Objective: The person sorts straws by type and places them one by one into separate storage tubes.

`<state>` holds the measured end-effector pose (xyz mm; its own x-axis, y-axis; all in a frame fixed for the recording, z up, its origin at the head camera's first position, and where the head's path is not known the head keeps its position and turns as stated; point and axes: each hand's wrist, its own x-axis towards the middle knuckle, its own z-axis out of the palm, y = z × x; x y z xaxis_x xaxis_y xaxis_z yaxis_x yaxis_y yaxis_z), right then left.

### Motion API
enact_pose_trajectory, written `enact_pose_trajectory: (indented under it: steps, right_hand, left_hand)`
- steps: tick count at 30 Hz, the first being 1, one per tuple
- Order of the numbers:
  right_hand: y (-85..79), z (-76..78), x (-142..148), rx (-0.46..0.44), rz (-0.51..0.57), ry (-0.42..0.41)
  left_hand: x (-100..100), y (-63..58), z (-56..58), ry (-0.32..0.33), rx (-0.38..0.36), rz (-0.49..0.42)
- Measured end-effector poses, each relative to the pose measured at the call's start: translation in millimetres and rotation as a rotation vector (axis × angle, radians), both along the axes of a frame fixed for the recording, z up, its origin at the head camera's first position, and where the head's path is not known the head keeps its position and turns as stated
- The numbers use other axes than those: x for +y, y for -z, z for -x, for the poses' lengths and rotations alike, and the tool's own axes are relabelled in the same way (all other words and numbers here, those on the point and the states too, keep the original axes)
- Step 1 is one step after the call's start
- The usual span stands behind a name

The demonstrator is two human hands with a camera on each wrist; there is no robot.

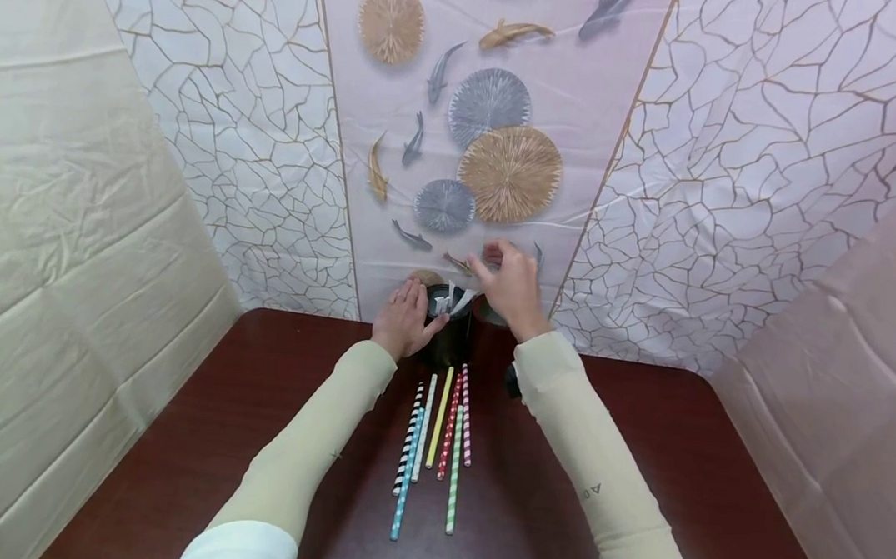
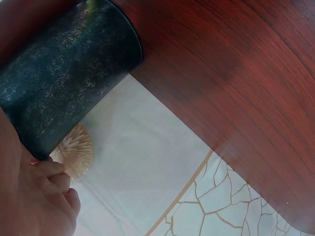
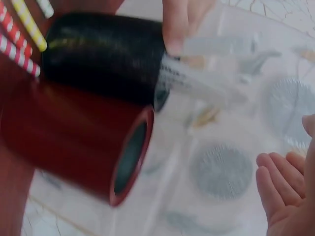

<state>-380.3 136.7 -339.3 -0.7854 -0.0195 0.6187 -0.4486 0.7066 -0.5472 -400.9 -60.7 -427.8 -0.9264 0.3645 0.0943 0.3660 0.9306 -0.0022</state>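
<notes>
A dark, upright cylindrical container (image 1: 448, 344) stands at the back of the table. My left hand (image 1: 404, 319) grips it near the rim, fingers at its far left side and thumb in front. In the left wrist view, the curled fingers of the left hand (image 2: 44, 194) lie right at the rim. Several slim, whitish translucent pieces with dark markings (image 3: 197, 81) stick out of its mouth. Above and to the right, my right hand (image 1: 515, 287) hovers; in the right wrist view its fingers (image 3: 283, 184) are loosely bent, apart from the pieces, with nothing held.
A dark red cylindrical container (image 3: 74, 140) stands right beside the dark one. Several patterned straws lie lengthwise on the brown table in front, among them a yellow straw (image 1: 439, 417) and a green-striped straw (image 1: 454, 471). Behind rises a patterned cloth backdrop (image 1: 274, 138).
</notes>
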Motion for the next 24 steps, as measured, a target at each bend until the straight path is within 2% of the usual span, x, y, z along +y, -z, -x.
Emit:
enact_pose_trajectory:
  steps: [3,9,13,19,24]
  right_hand:
    - [-9.4,-2.9,14.4,-0.036,-0.078,0.011]
    - [-30.8,-15.1,41.1,-0.193,-0.242,0.009]
    - [-38.2,-21.1,57.0,-0.274,-0.352,-0.009]
    - [-37.6,-25.0,76.8,-0.319,-0.461,-0.017]
    - [-25.3,-26.6,88.4,-0.385,-0.493,-0.025]
  left_hand:
    - [0.0,-0.7,0.4,0.009,0.010,-0.007]
    - [-1.0,0.2,2.5,0.015,-0.004,-0.008]
    - [-1.2,-0.3,2.9,0.014,-0.014,-0.009]
    - [-0.6,-1.7,1.9,0.013,-0.025,-0.007]
    - [0.0,-0.6,1.1,0.009,-0.018,0.000]
